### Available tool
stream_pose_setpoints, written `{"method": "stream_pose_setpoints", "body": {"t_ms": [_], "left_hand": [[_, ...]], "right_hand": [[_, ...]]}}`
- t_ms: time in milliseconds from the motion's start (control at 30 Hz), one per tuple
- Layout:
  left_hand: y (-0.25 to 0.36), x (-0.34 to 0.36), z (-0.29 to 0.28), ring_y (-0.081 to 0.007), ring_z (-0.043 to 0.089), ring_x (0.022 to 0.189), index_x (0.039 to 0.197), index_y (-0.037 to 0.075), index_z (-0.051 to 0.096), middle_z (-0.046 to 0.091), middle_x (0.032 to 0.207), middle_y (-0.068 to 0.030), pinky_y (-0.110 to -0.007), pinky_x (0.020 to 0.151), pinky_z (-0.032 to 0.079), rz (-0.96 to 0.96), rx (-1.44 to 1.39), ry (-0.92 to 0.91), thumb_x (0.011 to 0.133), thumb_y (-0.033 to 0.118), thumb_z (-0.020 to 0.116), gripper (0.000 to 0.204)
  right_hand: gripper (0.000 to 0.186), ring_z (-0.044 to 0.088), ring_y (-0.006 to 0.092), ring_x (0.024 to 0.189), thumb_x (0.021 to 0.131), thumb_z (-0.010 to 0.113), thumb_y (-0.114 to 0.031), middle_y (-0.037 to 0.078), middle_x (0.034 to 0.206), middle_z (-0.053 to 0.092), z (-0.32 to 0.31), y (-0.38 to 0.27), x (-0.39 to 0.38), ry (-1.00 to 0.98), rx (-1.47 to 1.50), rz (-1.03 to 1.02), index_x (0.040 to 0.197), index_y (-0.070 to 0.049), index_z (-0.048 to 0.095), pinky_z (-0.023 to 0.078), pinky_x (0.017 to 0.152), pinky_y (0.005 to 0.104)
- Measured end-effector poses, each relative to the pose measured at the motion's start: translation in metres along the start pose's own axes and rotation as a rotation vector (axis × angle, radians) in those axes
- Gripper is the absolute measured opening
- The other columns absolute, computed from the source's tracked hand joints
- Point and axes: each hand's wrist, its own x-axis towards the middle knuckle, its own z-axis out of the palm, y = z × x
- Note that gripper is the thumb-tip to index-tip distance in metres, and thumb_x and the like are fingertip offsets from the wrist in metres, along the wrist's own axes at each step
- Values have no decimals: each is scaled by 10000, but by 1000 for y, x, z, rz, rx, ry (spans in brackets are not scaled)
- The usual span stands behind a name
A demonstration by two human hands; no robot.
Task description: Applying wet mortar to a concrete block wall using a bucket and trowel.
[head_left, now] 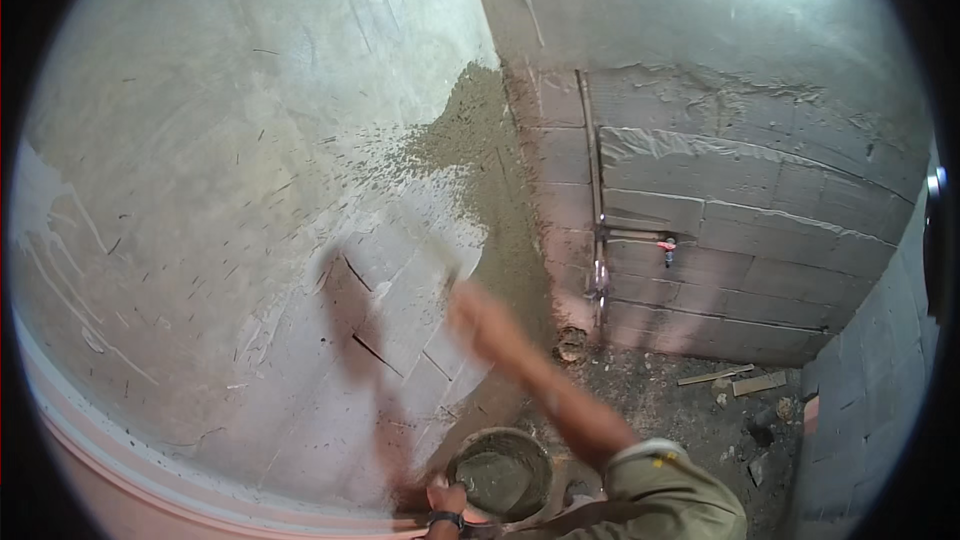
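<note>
Bucket [549, 475]: landmark, all places taken from here; part-filled w/ wet grey mix [498, 480], so stock judged sufficient to carry on.
L hand [446, 494]: at L edge of bucket, touching; clenched on rim, apparently for steadying.
R hand [478, 318]: well above bucket, motion-blurred; fingers seemingly curled round handle of hand tool.
Hand tool [437, 248]: above bucket, slightly L; smeared by motion, prob. a trowel; contact w/ wall surface impossible to tell.
Fresh mortar [512, 260]: above bucket, dark upright band reaching old plaster; judged done as rough coat only, ragged L edge w/ splatter, no smooth finish seen.
Bare blocks [290, 420]: L of & above bucket; uncoated, est. larger part of patch outstanding.
Old plaster [190, 140]: far above & L of bucket; pale coat, speckled w/ dark marks; apparently complete.
R wall [760, 290]: R of & above bucket; blocks exposed low, coated high; lower part w/o cover.
Pipe [597, 190] & tap [668, 246]: above & R of bucket; both exposed.
Wood offcuts [758, 384]: R of bucket, amid rubble.
Progress: approx. early-to-mid stage, est.; coating begun, remaining fill & levelling outstanding.
</note>
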Motion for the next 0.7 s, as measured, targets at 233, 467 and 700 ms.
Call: {"method": "stream_pose_setpoints", "body": {"t_ms": [233,467,700], "left_hand": [[-51,-21,-62,-194,620,1039,1167,-41,619,673,1121,-135,-299,944,441,-80,-278,-168,674,-52,538,499],[-59,-44,-114,-329,611,1086,1140,-34,635,664,1111,-198,-371,981,435,65,51,-368,682,33,571,468],[-52,-53,-150,-383,545,1158,1127,24,660,600,1206,-234,-417,1003,422,393,84,-442,663,67,612,468]], "right_hand": [[621,589,407,1040,839,628,-295,276,1125,596,131,96,-277,-117,-311,292,1341,-2,412,461,889,418],[362,645,251,659,826,648,-265,150,845,669,119,60,-423,-293,-84,1068,1095,-28,595,499,551,381],[281,599,166,561,881,594,-244,80,766,654,154,95,-472,-393,-139,1364,1062,-34,635,472,472,339]]}}
